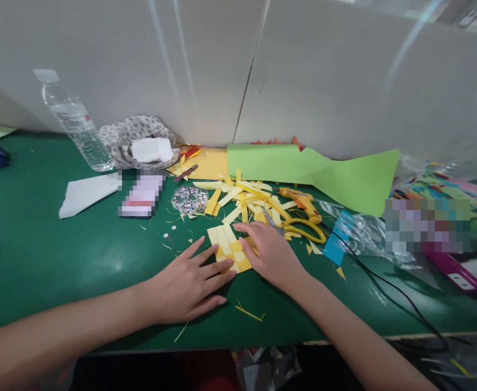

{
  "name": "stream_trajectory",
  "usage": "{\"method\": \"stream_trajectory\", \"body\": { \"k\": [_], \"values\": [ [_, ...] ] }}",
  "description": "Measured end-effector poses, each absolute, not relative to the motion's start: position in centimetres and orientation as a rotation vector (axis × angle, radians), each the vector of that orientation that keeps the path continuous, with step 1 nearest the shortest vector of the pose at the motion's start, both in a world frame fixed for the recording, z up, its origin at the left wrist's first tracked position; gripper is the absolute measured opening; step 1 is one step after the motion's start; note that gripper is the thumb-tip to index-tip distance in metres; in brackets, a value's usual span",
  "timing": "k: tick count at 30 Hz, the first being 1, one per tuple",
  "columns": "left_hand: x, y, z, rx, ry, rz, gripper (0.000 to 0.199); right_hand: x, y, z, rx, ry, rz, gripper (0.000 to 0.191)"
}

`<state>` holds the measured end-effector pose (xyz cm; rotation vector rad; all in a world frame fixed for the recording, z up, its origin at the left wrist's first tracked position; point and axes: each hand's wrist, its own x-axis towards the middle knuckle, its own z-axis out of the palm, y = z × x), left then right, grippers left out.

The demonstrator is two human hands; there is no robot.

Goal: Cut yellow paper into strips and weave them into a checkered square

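A small mat of woven yellow and cream paper strips (223, 240) lies flat on the green table top. My left hand (187, 282) rests palm down with its fingers spread, the middle fingertips pressing the mat's left and lower part. At the mat's right side, my right hand (277, 252) is curled, its thumb on the paper and its index finger by the upper edge. A yellow strip (250, 242) runs from the mat in under that hand; the remaining fingers are hidden. Just behind the right hand lie yellow-handled scissors (309, 232), touching a heap of cut strips (238, 196).
A yellow glue gun (303, 202) with a black cord, a round bead case (189, 200), green paper sheets (269, 163), and a blue paper piece (338, 239) lie around. A water bottle (77, 127) and a patterned pouch (140, 130) stand by the wall. Plastic bags crowd the right.
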<state>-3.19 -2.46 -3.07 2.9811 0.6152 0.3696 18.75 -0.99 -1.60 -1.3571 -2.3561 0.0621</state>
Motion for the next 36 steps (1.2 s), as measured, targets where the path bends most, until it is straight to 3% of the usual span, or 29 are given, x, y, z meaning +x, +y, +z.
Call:
{"method": "stream_trajectory", "body": {
  "k": [18,25,32,36],
  "values": [
    [-3.1,-2.2,-3.1,2.980,0.578,0.334,0.047,17.3,-0.4,-2.2,-1.278,-2.543,0.089,0.037],
    [-3.1,-2.3,-3.0,2.952,0.585,0.331,0.047,17.6,-1.5,-1.2,-1.234,-2.363,0.296,0.038],
    [-3.0,-2.3,-2.7,2.941,0.583,0.311,0.045,17.6,-2.4,0.3,-1.299,-2.149,0.721,0.035],
    [-3.0,-2.3,-2.7,2.938,0.581,0.347,0.043,17.7,-2.3,-0.1,-1.304,-2.102,0.755,0.034]
  ]
}}
